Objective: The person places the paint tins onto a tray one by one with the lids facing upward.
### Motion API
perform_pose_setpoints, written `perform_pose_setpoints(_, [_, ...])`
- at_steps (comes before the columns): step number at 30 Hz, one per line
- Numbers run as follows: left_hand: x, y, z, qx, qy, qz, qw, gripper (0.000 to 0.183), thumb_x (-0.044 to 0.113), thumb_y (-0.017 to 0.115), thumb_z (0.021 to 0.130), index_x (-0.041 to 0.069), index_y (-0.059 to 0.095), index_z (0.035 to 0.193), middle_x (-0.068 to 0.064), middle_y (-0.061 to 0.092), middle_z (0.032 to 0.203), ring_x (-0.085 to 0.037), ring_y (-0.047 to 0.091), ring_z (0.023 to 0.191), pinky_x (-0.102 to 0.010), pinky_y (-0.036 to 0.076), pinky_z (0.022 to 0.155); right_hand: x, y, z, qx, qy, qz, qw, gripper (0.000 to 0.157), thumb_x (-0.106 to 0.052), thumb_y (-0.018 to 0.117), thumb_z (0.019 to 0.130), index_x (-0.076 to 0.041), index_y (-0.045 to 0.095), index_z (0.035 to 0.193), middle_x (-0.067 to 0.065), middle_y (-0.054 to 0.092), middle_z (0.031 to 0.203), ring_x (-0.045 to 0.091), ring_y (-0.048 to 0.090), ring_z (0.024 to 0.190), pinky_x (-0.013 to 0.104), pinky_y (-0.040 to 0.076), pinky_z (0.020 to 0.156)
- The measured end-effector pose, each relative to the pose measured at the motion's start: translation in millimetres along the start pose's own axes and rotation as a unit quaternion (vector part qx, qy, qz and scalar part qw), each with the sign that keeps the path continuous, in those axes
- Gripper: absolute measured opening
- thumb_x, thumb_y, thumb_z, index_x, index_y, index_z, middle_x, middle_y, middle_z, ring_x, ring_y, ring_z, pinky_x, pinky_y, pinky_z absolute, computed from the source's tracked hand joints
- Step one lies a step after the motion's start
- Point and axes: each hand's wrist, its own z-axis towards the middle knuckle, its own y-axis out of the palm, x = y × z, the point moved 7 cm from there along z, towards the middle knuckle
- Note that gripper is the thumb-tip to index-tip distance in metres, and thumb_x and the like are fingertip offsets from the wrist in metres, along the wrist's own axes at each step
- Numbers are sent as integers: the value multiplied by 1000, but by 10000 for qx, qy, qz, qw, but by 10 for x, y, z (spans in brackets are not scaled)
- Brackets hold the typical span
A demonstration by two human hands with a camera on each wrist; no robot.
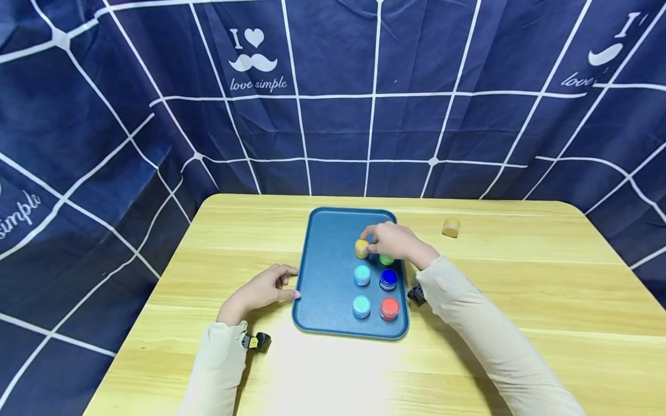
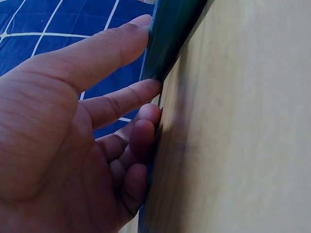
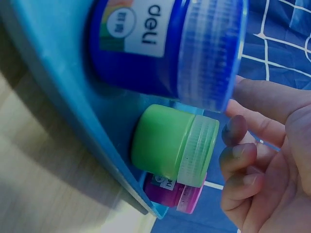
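My right hand (image 1: pixel 392 240) reaches over the tray and pinches a yellow paint jar (image 1: pixel 361 248) between thumb and fingers. Under that hand a green jar (image 3: pixel 163 141) stands on the tray, with a magenta jar (image 3: pixel 163 190) beyond it in the right wrist view. A dark blue jar (image 1: pixel 388 279) hides the right fingertips there. My left hand (image 1: pixel 262 289) rests at the left side of the blue tray (image 1: pixel 325 260). Its thumb and index fingertips touch the tray's outer edge (image 2: pixel 163 39), spread apart, with the other fingers loosely bent.
Two light blue jars (image 1: pixel 362 275) and a red jar (image 1: pixel 388 309) stand on the tray's right half. Another yellow jar-like piece (image 1: pixel 451 227) is on the wooden table (image 1: pixel 520 260), right of the tray. A dark blue cloth (image 1: pixel 333 127) hangs behind the table.
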Motion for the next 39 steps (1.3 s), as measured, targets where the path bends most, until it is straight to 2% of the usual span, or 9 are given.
perform_pose_setpoints(3, [-7,-6,-1,20,-22,38,10000,49,25,72,87,2,56,127,-5,47,93,-17,43,83,-29,36,75,-12,-41,-10,60,-74,41,9999,34,-30,64,93,-14,64,123,2,71,96,13,60,79,30,46,63])
perform_pose_setpoints(7, [-15,-27,-7,21,-48,52,10000,50,26,72,87,2,55,128,-6,47,94,-18,42,83,-31,36,75,-4,-167,-29,241,-116,98,9996,35,-29,63,94,-12,63,124,4,67,91,14,57,72,30,43,60])
perform_pose_setpoints(10, [-11,-52,-4,46,-27,95,9999,51,26,72,87,2,55,129,-6,47,93,-18,42,82,-31,37,75,55,-297,-47,547,-151,73,9984,35,-29,63,94,-10,64,123,5,67,88,15,56,69,32,45,60])
perform_pose_setpoints(13, [-1,-68,5,81,25,136,9999,51,26,72,87,1,55,128,-6,47,93,-18,43,82,-31,37,75,155,-414,-83,835,-161,57,9964,33,-27,63,93,-9,65,120,8,71,94,19,63,78,39,50,69])
perform_pose_setpoints(16, [-11,-46,7,60,8,97,9999,51,27,72,87,2,55,128,-6,47,93,-17,43,83,-31,37,75,289,-479,-123,921,-78,88,9957,33,-26,61,93,-8,65,120,13,70,103,24,65,89,45,51,77])
perform_pose_setpoints(25, [-21,-18,26,43,-26,31,10000,51,27,72,87,1,55,128,-6,47,94,-18,42,83,-30,36,75,709,-719,-270,1192,187,156,9926,34,-27,60,94,-5,63,118,17,66,101,29,63,87,46,49,72])
perform_pose_setpoints(32, [-25,-12,23,59,-32,113,9999,51,27,73,87,2,55,128,-6,47,94,-17,43,84,-29,37,75,1026,-720,-373,1053,294,485,9928,36,-26,60,95,-2,59,122,19,62,101,20,58,67,35,46,64])
perform_pose_setpoints(39, [-32,11,31,26,-102,2,9999,51,27,72,87,2,55,128,-6,47,94,-17,42,84,-30,36,75,1288,-648,-433,923,185,588,9938,33,-19,60,94,-2,59,122,14,64,89,19,55,70,33,43,64])
